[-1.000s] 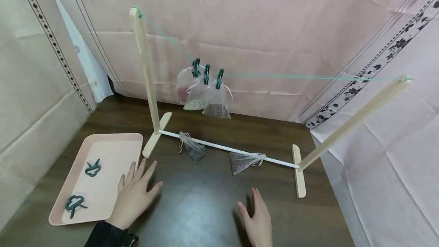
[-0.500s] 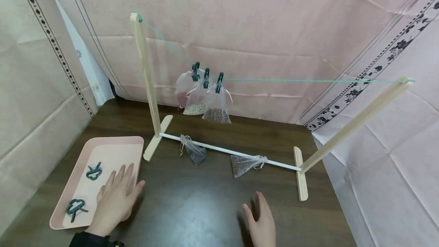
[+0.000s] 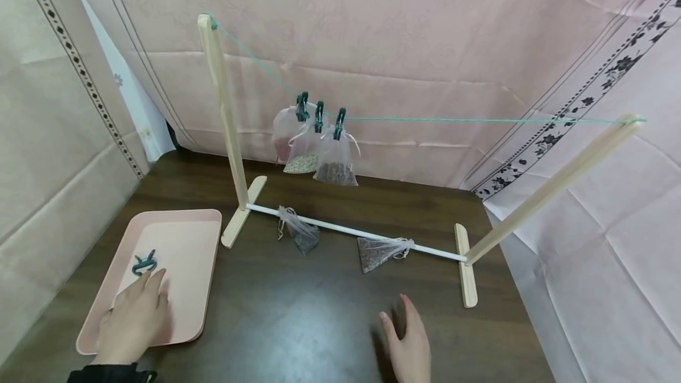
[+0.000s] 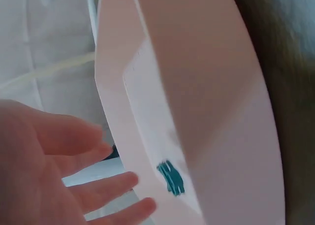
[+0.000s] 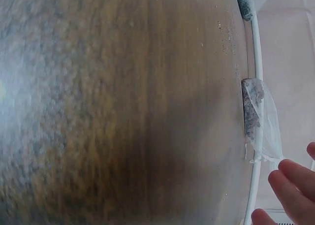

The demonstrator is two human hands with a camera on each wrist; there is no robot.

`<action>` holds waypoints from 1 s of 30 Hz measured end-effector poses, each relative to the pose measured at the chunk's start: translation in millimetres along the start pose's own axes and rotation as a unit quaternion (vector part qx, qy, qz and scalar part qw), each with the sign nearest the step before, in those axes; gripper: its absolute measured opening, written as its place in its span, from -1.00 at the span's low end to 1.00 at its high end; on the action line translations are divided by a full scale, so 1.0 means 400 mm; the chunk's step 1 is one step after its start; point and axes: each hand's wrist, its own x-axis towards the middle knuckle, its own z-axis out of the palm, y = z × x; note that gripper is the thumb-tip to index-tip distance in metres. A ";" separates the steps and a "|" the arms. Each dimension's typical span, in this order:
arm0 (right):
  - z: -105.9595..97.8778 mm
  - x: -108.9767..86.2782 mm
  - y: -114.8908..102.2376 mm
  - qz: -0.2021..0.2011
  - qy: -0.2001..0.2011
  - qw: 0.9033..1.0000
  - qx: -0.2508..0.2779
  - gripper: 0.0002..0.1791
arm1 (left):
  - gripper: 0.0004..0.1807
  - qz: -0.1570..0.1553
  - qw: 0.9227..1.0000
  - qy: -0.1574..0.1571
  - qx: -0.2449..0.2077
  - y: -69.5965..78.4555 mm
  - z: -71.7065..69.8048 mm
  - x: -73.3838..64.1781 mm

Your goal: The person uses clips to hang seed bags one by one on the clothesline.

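Note:
My left hand (image 3: 130, 319) hovers over the pink tray (image 3: 204, 220), its fingers loosely bent and apart. In the left wrist view nothing lies between them, and a green clip (image 4: 171, 178) shows in the tray just past the fingertips. One green clip (image 3: 144, 263) lies near the tray's middle, just beyond that hand; the lower clip is hidden under the hand. My right hand (image 3: 408, 344) is held over the table with thumb and fingers apart, holding nothing. Ahead of it, a mesh bag of dark grains (image 3: 379, 253) lies against the white rod (image 3: 340, 229).
A second dark mesh bag (image 3: 302, 235) lies by the rod's left part. Wooden posts (image 3: 226, 117) carry a green line (image 3: 425, 119), where several clips (image 3: 339, 123) hold filled mesh bags (image 3: 336, 161). Cloth (image 3: 404, 28) hangs behind and at both sides.
My left hand has moved left and toward me, from the tray's right edge to over its lower clip, and its fingers have bent. My right hand has shifted slightly right.

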 end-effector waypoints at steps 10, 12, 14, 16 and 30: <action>-0.004 -0.010 -0.002 -0.013 0.010 1.000 0.014 -0.33 | -0.62 -0.018 0.996 -0.086 0.023 -0.011 -0.001 0.000; -0.003 -0.011 0.001 -0.016 0.012 1.000 0.016 -0.34 | -0.65 -0.008 0.996 -0.091 0.025 -0.016 0.003 0.000; -0.002 -0.011 0.003 -0.017 0.016 1.000 0.018 -0.35 | -0.66 -0.010 0.995 -0.094 0.023 -0.021 0.008 0.000; -0.001 -0.010 0.005 -0.019 0.018 0.999 0.019 -0.35 | -0.67 -0.017 0.995 -0.095 0.020 -0.027 0.014 0.001; 0.011 -0.011 0.014 -0.012 0.007 1.000 0.020 -0.34 | -0.65 -0.025 0.998 -0.040 0.038 -0.049 0.042 0.006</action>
